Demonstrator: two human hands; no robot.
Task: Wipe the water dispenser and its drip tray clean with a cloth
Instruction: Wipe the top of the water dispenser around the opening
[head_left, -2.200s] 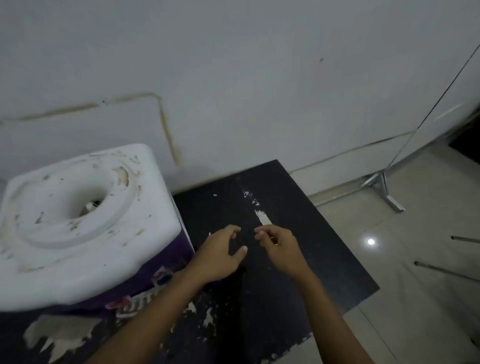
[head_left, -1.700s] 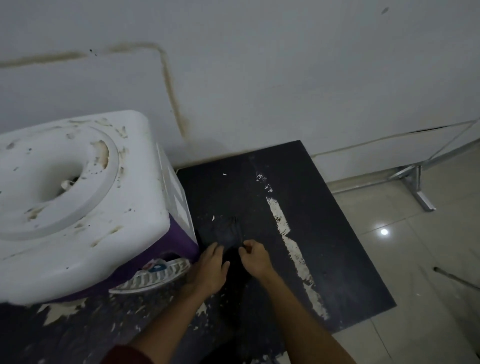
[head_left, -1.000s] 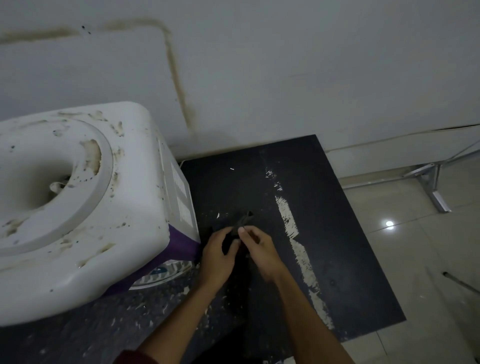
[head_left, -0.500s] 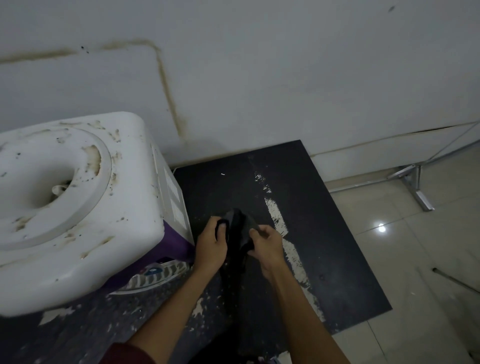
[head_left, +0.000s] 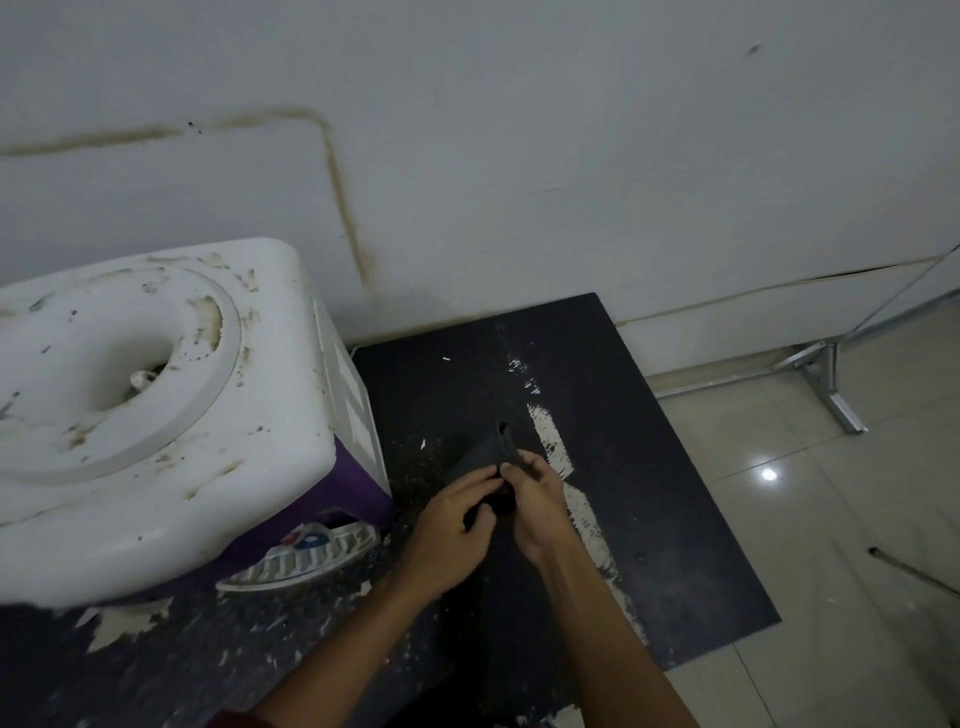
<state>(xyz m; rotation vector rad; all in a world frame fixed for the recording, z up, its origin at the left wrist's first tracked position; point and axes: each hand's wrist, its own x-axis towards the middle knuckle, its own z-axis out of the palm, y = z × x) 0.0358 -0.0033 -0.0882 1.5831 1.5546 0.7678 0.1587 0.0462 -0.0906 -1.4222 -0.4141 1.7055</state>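
Both hands, left (head_left: 449, 525) and right (head_left: 535, 499), pinch a dark bunched cloth (head_left: 485, 457) just above the black table (head_left: 649, 467). Beside them stands the dispenser (head_left: 156, 405), its white top stained brown, with the slotted drip tray (head_left: 306, 558) below.

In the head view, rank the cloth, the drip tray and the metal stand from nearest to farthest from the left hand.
1. cloth, gripped in the left hand.
2. drip tray, just left of it.
3. metal stand, far right by the wall.

left hand (head_left: 449, 525), right hand (head_left: 537, 512), both pinching cloth (head_left: 485, 451)
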